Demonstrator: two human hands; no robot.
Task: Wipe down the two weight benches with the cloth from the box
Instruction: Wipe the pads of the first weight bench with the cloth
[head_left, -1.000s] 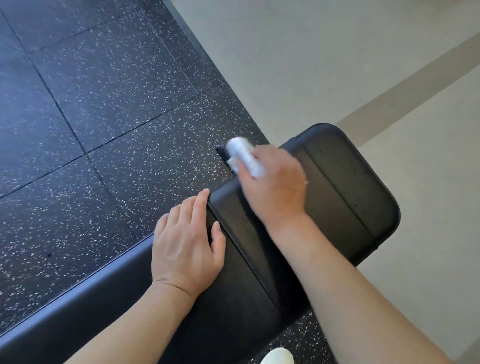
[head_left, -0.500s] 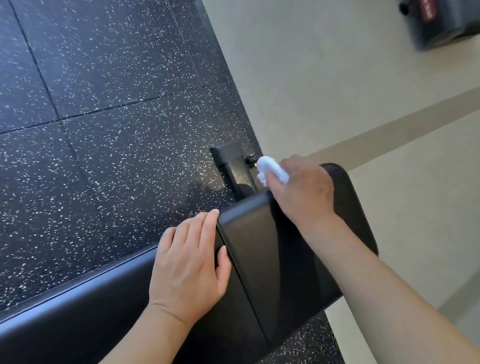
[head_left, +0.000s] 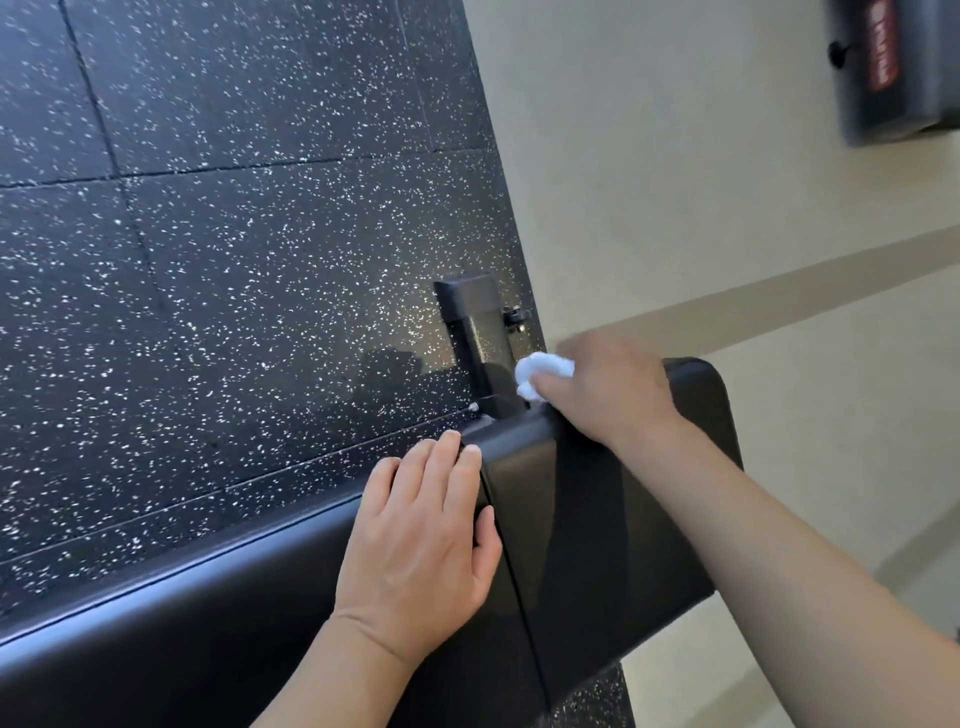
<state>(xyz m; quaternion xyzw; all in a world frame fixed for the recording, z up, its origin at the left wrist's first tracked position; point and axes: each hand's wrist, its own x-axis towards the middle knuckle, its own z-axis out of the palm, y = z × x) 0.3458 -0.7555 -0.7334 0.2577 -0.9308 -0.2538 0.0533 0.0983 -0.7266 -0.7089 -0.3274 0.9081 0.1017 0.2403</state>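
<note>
**Head view: cloth at the far edge of the bench pad**

Nearest the camera, the black bench (head_left: 597, 545) is running across the lower frame, its long pad on the left meeting a shorter end pad on the right at a narrow seam. The left hand (head_left: 421, 540) is lying flat on the long pad right beside that seam, fingers straight and close together, thumb reaching toward the end pad, gripping nothing. Further out, the right hand (head_left: 608, 395) is sitting over the end pad's far edge, fingers curled around a bunched white cloth (head_left: 540, 374); the cloth is sticking out on the hand's left side, just above the pad's corner. The hand is blurred, so whether the cloth is touching the pad cannot be told. Just beyond it, the bench's black metal leg (head_left: 475, 332) is standing on the speckled black floor (head_left: 234, 260). Beige floor (head_left: 701, 182) is lying to the right. At the far upper right, a dark object (head_left: 898, 73) with a red label is showing, blurred.
</note>
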